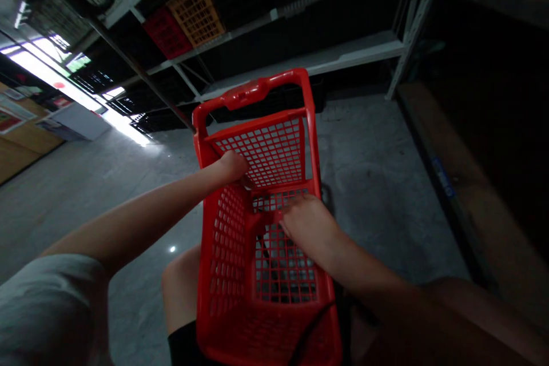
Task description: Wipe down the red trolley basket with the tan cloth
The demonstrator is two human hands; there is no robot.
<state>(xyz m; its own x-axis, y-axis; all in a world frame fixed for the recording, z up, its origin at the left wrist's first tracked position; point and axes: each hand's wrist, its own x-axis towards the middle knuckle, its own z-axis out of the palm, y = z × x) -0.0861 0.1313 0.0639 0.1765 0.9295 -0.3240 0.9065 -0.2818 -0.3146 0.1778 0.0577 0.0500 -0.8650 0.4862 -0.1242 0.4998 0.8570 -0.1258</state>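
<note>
A red plastic shopping cart (205, 274) stands right in front of me, its handle (246, 94) on the far side. My left hand (235, 166) reaches over the left wall to the grid back panel (274, 151); its fingers are bent down out of sight. Inside the basket, above the grid floor, is my right hand (306, 217), reaching in over the right wall. Its fingers are curled beside a red crosspiece (266, 218), and what they hold, if anything, is hidden. A thin dark cord (315, 323) hangs blurred across the near right end.
Behind the cart runs a metal shelf rack (364, 54) with a yellow crate (196, 11) and a red crate (167, 32). A slanting pole (141, 71) crosses at the left. Grey floor (369, 183) surrounds the cart; a brown ledge (463, 177) lies right.
</note>
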